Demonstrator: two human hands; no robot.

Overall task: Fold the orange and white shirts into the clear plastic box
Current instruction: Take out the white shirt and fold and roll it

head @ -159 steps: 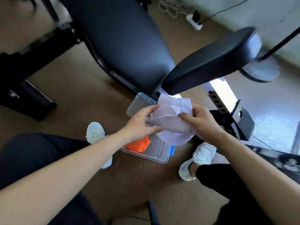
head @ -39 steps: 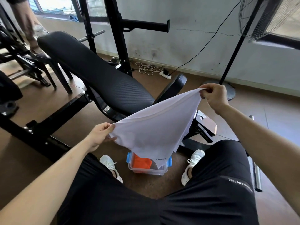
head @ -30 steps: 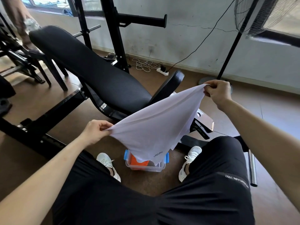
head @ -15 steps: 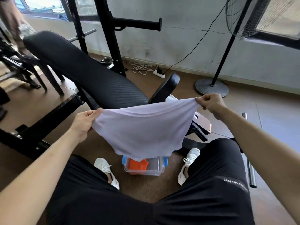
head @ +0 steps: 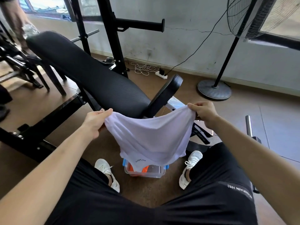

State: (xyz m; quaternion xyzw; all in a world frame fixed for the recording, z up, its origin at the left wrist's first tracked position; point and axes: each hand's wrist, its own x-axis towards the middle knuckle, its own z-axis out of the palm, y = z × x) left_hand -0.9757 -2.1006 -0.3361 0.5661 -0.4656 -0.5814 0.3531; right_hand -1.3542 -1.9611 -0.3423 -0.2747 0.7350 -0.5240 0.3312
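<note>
I hold the white shirt (head: 151, 140) stretched in the air between both hands, its lower edge hanging down. My left hand (head: 95, 123) pinches its left upper corner and my right hand (head: 203, 113) pinches its right upper corner. Below it on the floor, between my feet, stands the clear plastic box (head: 153, 173) with blue latches. The orange shirt (head: 142, 170) lies inside the box, mostly hidden by the hanging white shirt.
A black padded weight bench (head: 90, 78) and its rack stand just beyond my hands. A standing fan (head: 214, 91) is at the right, a power strip (head: 160, 74) with cables by the wall. My white shoes (head: 190, 168) flank the box. A person stands far left.
The hands have come closer together and level, so the white shirt hangs narrower and lower, its bottom edge now over the box. The view has tilted down a little.
</note>
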